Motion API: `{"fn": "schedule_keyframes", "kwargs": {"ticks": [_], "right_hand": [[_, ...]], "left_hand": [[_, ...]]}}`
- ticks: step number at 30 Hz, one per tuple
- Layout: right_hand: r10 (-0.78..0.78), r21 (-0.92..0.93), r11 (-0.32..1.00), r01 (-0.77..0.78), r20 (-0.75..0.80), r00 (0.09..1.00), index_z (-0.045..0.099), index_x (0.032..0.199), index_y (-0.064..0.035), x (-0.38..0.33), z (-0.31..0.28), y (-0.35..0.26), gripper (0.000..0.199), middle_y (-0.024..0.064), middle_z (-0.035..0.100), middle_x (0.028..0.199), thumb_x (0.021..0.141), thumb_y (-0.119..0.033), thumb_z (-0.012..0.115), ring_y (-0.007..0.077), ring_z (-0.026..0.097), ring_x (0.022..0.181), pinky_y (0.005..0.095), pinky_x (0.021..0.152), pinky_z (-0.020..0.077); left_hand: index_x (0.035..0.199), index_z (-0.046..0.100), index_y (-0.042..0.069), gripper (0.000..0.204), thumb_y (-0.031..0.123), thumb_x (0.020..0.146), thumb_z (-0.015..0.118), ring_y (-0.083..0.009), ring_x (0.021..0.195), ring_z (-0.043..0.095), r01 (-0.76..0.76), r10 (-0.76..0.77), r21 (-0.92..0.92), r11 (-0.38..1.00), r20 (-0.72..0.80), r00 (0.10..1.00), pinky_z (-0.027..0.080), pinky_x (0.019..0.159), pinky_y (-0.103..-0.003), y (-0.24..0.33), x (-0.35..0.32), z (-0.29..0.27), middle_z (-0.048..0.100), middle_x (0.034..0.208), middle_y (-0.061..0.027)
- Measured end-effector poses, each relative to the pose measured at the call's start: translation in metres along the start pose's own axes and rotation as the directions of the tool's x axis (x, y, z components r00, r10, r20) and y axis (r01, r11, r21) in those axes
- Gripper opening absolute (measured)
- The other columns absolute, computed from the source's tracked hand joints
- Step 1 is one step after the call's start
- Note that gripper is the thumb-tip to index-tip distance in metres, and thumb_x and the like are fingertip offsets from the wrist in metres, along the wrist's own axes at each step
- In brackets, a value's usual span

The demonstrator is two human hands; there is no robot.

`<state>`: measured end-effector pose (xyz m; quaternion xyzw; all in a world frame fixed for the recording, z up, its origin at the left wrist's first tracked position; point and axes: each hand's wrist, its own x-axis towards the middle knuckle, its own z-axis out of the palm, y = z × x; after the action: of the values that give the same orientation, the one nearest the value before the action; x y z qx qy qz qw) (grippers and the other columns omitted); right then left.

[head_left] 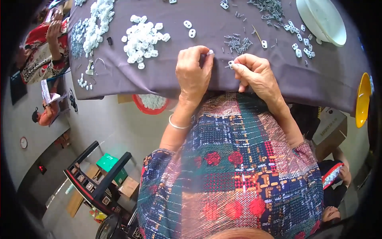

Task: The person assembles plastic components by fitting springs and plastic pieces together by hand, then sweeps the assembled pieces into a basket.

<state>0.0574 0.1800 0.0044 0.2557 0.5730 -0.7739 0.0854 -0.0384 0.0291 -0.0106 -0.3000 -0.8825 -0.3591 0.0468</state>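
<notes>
Person in a patchwork top leans over the counter (318, 75), which is draped in purple cloth. Left hand (193, 71) has fingers pinched together on a small white plastic piece (209, 52), held at the counter's near edge. Right hand (254, 71), at 3 o'clock of the left and close beside it, is clamped on another small white part (231, 63) with a metal pin sticking out. Just past the hands at 12 o'clock lies a heap of grey metal pins (238, 43). At 10 o'clock sits a pile of white plastic pieces (142, 38). Farther, at 2 o'clock, scattered white parts (300, 42), then a white bowl (324, 20). A yellow bowl (363, 99) hangs at the counter's 3 o'clock edge.
</notes>
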Motion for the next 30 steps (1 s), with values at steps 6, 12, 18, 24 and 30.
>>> {"fn": "schedule_keyframes", "kwargs": {"ticks": [6,12,18,24,30], "right_hand": [[-0.002,-0.009,1.000,0.002,-0.001,1.000,0.060,0.089,-0.0015,-0.002,-0.002,0.001,0.015,0.0000,0.056,0.067,0.088,-0.017,0.060,0.0051,0.052,0.046,0.0170,0.042,0.0415],[-0.013,0.015,1.000,0.013,-0.022,1.000,0.061,0.090,-0.0004,-0.006,-0.001,-0.002,0.016,0.0007,0.056,0.067,0.087,-0.017,0.061,0.0047,0.052,0.048,0.0176,0.042,0.0431],[-0.124,-0.027,0.992,0.123,-0.063,0.990,0.060,0.089,0.0009,-0.018,0.014,-0.025,0.014,0.0000,0.055,0.066,0.086,-0.012,0.061,0.0035,0.050,0.049,0.0176,0.043,0.0424],[-0.148,-0.155,0.978,0.140,-0.039,0.988,0.061,0.092,0.0007,-0.019,0.019,-0.026,0.014,-0.0006,0.057,0.069,0.087,-0.012,0.060,0.0031,0.051,0.050,0.0167,0.043,0.0409],[-0.135,-0.175,0.976,0.130,-0.018,0.991,0.061,0.091,0.0008,-0.019,0.017,-0.021,0.014,-0.0004,0.057,0.070,0.087,-0.012,0.060,0.0032,0.051,0.050,0.0169,0.044,0.0418]], "left_hand": [[0.094,0.062,0.003,0.016,0.008,0.080,0.068,-0.0154,0.070,0.065,0.619,-0.522,-0.746,0.244,0.437,0.733,0.047,0.053,-0.022,0.006,-0.001,-0.020,0.066,0.080,-0.0072],[0.099,0.062,0.003,0.016,0.006,0.083,0.065,-0.0168,0.078,0.066,0.637,-0.437,-0.755,-0.157,0.632,0.640,0.049,0.056,-0.022,-0.005,-0.020,-0.026,0.066,0.090,-0.0094],[0.101,0.061,0.003,0.018,0.006,0.083,0.064,-0.0165,0.079,0.065,0.662,-0.387,-0.726,-0.186,0.673,0.630,0.049,0.058,-0.021,0.005,-0.027,-0.029,0.066,0.090,-0.0092],[0.101,0.061,0.002,0.019,0.006,0.083,0.064,-0.0158,0.079,0.065,0.680,-0.363,-0.709,-0.190,0.694,0.622,0.048,0.059,-0.021,0.011,-0.031,-0.029,0.066,0.090,-0.0088],[0.100,0.061,0.001,0.019,0.006,0.082,0.065,-0.0150,0.077,0.064,0.681,-0.369,-0.716,-0.152,0.681,0.633,0.048,0.059,-0.021,0.014,-0.033,-0.029,0.065,0.088,-0.0080]]}}
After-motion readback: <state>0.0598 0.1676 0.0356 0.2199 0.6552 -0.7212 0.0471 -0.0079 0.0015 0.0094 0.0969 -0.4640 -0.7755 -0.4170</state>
